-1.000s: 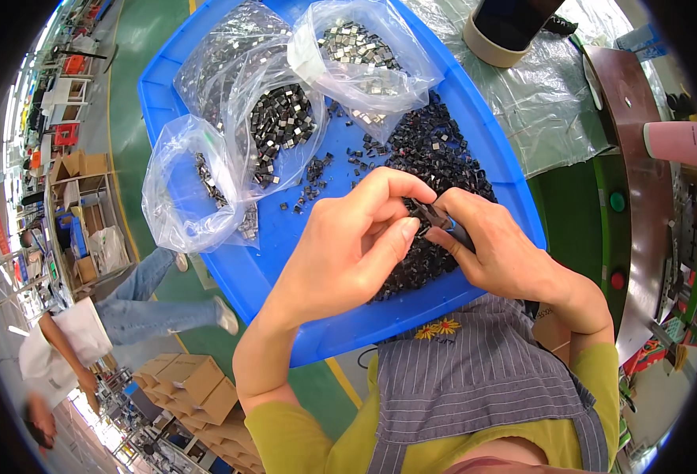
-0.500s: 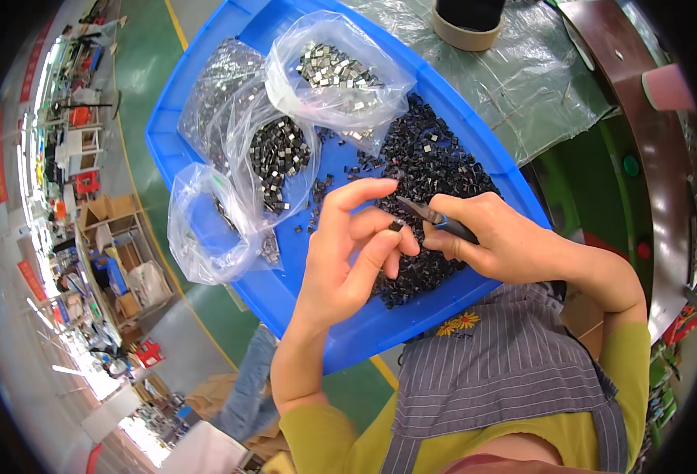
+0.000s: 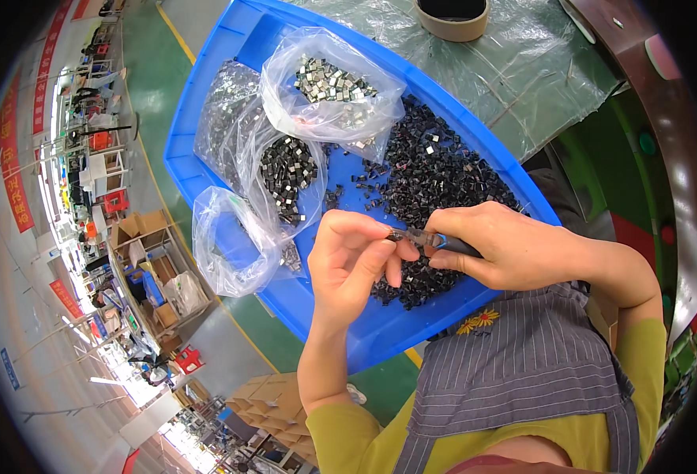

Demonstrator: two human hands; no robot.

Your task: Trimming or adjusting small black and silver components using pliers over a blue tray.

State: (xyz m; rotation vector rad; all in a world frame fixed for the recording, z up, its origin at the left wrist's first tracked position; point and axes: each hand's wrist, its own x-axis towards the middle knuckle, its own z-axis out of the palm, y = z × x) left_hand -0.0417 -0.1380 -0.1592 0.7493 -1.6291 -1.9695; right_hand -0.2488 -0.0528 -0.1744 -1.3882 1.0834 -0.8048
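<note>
My left hand (image 3: 343,265) pinches a small black part (image 3: 394,235) between thumb and forefinger, its other fingers curled. Wrapped around the dark, blue-trimmed handles of a pair of small pliers (image 3: 452,244) is my right hand (image 3: 514,246). The metal jaws meet the black part at my left fingertips; whether they are closed on it is too small to tell. Below both hands, a heap of small black parts (image 3: 443,178) lies in a blue tray (image 3: 347,354).
Inside the tray stand a clear bag of silvery pieces (image 3: 328,83), a bag of black-and-silver pieces (image 3: 287,167) and an open clear bag (image 3: 234,245). A tape roll (image 3: 452,28) rests on the plastic-covered table (image 3: 522,83) beyond. Shelving with boxes (image 3: 159,276) stands left.
The pliers' jaws have come to the black part in my left fingers. My left forefinger has lowered onto the part. The whole view has shifted slightly.
</note>
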